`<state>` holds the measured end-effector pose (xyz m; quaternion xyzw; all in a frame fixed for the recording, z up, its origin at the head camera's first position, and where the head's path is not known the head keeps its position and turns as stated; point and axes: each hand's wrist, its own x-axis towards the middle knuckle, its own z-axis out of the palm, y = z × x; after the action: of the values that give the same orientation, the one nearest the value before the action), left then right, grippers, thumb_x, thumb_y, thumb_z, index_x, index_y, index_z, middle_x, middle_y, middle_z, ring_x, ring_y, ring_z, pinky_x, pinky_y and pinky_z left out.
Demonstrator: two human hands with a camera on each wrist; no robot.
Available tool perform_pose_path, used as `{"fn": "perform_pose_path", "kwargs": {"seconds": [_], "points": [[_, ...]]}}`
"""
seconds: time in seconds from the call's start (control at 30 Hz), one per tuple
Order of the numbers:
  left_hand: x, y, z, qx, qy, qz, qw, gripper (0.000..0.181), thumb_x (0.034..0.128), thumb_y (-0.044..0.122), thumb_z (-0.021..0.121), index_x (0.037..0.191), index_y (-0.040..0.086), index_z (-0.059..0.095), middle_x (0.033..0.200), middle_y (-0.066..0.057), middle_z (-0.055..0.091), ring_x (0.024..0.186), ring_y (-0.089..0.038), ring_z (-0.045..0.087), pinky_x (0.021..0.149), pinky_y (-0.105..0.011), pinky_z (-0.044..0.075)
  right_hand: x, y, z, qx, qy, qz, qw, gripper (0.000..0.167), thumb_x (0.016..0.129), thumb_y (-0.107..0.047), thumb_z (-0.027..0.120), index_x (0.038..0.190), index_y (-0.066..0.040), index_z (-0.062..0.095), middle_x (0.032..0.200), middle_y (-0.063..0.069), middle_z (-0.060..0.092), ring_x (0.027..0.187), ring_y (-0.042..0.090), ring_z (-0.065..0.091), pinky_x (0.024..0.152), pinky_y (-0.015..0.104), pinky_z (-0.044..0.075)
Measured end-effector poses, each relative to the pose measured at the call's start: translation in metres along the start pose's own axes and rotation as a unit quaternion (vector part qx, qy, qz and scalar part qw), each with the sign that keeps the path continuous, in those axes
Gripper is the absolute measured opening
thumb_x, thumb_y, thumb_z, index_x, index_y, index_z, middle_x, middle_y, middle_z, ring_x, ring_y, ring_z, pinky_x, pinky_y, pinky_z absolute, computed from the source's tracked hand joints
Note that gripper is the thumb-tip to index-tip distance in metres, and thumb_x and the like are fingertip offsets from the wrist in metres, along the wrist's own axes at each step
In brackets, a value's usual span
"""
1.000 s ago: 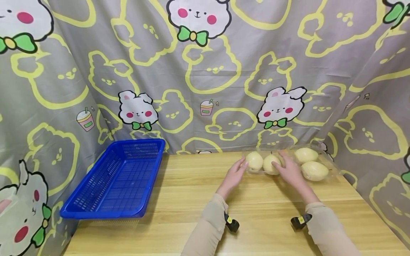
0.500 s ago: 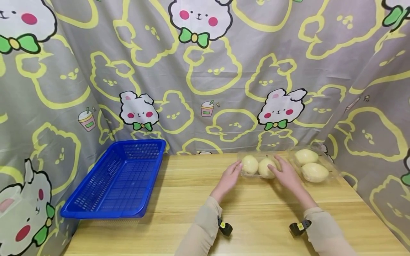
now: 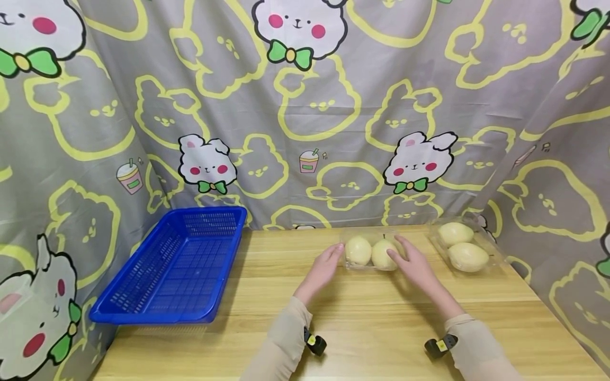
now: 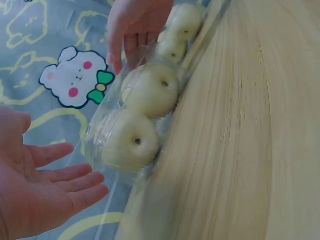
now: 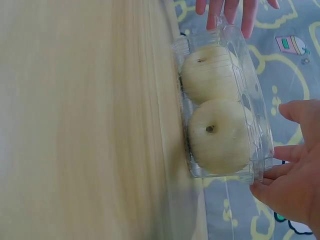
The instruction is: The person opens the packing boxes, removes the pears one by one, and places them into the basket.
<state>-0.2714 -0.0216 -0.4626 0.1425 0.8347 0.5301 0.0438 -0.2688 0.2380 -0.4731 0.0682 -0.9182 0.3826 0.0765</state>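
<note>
A clear plastic box (image 3: 364,268) with two pale yellow pears (image 3: 358,251) lies near the table's back edge, between both hands. At its left end is my left hand (image 3: 320,271), its fingers extended and spread in the left wrist view (image 4: 45,185). My right hand (image 3: 419,267) is at the right end. The right wrist view shows its fingertips touching the box (image 5: 260,120) at a corner, the thumb held away from the plastic and the fingers not wrapped round it. Both pears (image 5: 220,136) sit side by side inside.
A second clear box (image 3: 496,259) with two pears (image 3: 469,257) lies at the table's back right. On the left stands a blue plastic basket (image 3: 220,296) with slotted walls. A patterned curtain (image 3: 329,201) rises behind the wooden table (image 3: 371,338).
The nearer box with two pears has slid left along the table, away from the second box, and both hands have moved left with it. Basket and second box have stayed put.
</note>
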Motion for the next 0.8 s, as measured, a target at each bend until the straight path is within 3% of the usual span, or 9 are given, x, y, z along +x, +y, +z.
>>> {"fn": "perform_pose_path", "kwargs": {"seconds": [0.43,0.8], "points": [[-0.023,-0.006,-0.027,0.017,-0.006,-0.001,0.9998,0.060,0.1050,0.046,0.028,0.144,0.004,0.045,0.148,-0.015,0.047,0.140,-0.034,0.041,0.117,-0.050,0.031,-0.009,-0.024,0.015,0.013,-0.013,-0.022,0.9996,0.065,0.101,-0.040,0.048,0.149,0.002,0.032,0.153,0.029,0.032,0.139,0.051,0.031,0.114,0.063,0.025],[-0.043,-0.015,-0.046,0.038,0.000,0.020,0.9991,0.057,0.1055,0.042,0.032,0.140,-0.001,0.049,0.143,-0.020,0.051,0.136,-0.037,0.045,0.115,-0.053,0.033,-0.015,-0.036,0.029,0.029,-0.012,-0.055,0.9980,0.063,0.099,-0.033,0.055,0.145,0.004,0.037,0.149,0.028,0.039,0.136,0.049,0.037,0.112,0.062,0.030]]}}
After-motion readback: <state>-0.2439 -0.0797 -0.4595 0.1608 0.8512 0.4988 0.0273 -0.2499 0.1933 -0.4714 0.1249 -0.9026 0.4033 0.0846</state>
